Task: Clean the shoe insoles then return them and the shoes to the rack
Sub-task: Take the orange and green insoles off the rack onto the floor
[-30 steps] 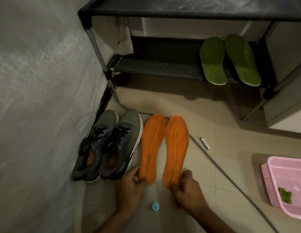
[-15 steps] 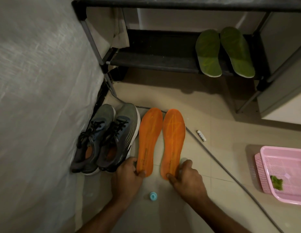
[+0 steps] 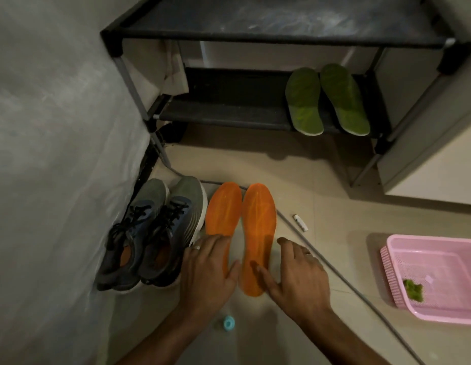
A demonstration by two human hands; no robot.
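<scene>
Open floor is lying ahead of both hands up to the rack (image 3: 255,119). The shoes (image 3: 152,233) are crowding the left hand's (image 3: 208,275) outer side; a grey cable (image 3: 334,270) is running just beside the right hand (image 3: 297,275).

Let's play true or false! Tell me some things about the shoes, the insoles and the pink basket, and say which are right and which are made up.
1. The two orange insoles lie side by side on the floor. True.
2. The green insoles are inside the pink basket. False: they sit on the lower shelf of the shoe rack.
3. The grey shoes stand to the left of the orange insoles, by the wall. True.
4. The left hand is lifting a shoe by its laces. False: it lies flat over the heel of the left orange insole, fingers straight.
5. The right hand has its fingers spread by the right orange insole. True.
</scene>
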